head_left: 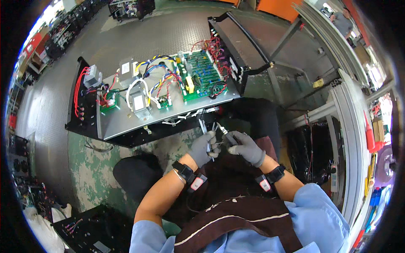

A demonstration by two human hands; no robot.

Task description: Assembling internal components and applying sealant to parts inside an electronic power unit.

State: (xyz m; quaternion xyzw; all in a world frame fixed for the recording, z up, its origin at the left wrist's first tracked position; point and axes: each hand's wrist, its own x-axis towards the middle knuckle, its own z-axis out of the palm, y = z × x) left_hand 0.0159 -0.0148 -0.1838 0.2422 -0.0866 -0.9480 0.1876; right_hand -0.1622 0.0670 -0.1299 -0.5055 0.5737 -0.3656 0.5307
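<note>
My left hand (pixel 201 149), in a grey glove, is closed around a few thin pale strips (pixel 203 127) that look like cable ties or wires. Their upper ends point toward the open chassis. My right hand (pixel 248 149), gloved too, grips a dark-handled tool (pixel 228 135) with a light metallic tip; its exact kind is too small to tell. The tip sits close beside the left fingers and the strips. In front of both hands lies the open electronics chassis (pixel 126 129), its metal plate bearing a green circuit board (pixel 205 74), transformers (pixel 139 103) and coloured wires.
A black frame handle (pixel 249 36) rises at the chassis's right end. To my right runs a long metal bench (pixel 352 126) with a red tool (pixel 369 133) on it. A black panel (pixel 95 230) lies at the lower left, and a person (pixel 342 23) stands at the far right.
</note>
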